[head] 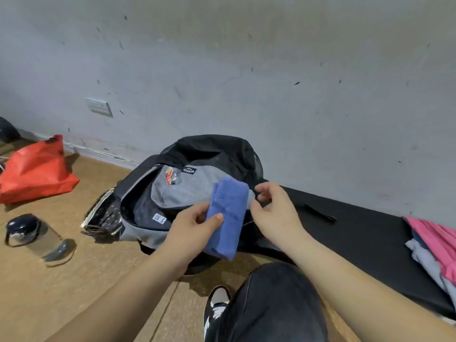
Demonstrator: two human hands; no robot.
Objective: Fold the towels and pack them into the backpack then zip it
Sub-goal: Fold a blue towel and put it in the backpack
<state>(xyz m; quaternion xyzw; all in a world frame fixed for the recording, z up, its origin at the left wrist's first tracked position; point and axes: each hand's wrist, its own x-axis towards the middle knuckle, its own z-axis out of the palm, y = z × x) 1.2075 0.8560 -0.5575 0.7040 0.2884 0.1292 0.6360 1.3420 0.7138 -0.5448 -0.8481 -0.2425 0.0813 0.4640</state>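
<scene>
Blue folded towel [228,215] is gripped by left hand [195,225] over the open backpack [187,191]; right hand [274,208] pinches its black edge.

The backpack [209,149] mouth, centre left of frame, stands unzipped. Dark cloth [148,211] lies inside, and a grey flap [192,191] overhangs its right side. The towel [229,215], gripped by the left hand [195,225], sits over that flap beside the right hand [274,206], which pinches the backpack rim. The wall [246,82] closes the rear. A knee [271,299] blocks lower centre. Bare floor [86,292] lies lower left, bounded by a bottle [37,236].
</scene>
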